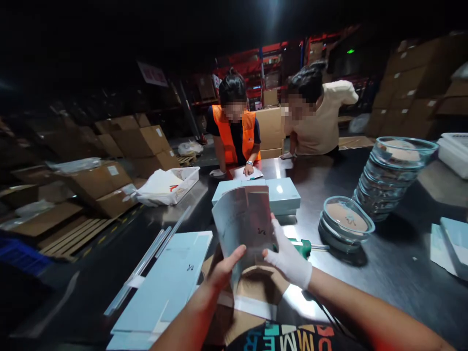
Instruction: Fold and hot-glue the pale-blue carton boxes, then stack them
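Observation:
A thin light-blue carton (237, 217) with a black squiggle stands upright between my hands, its panels bent apart. My left hand (226, 265) grips its lower left part, thumb across the front. My right hand (292, 261), in a white glove with bare fingertips, is closed around its right edge. Left of them lies a stack of flat light-blue cartons (164, 278) bearing the same mark. Brown cardboard (263, 282) lies under my hands. A green-handled tool (303, 247) with a metal shaft is partly hidden behind my right hand.
Closed light-blue boxes (287, 192) sit ahead. Stacked glass dishes (380, 180) and a lower dish pile (345, 222) stand right. Clear strips (146, 263) and a white basket (188, 183) are left. Two people, one in an orange vest (228, 134), lean at the far edge.

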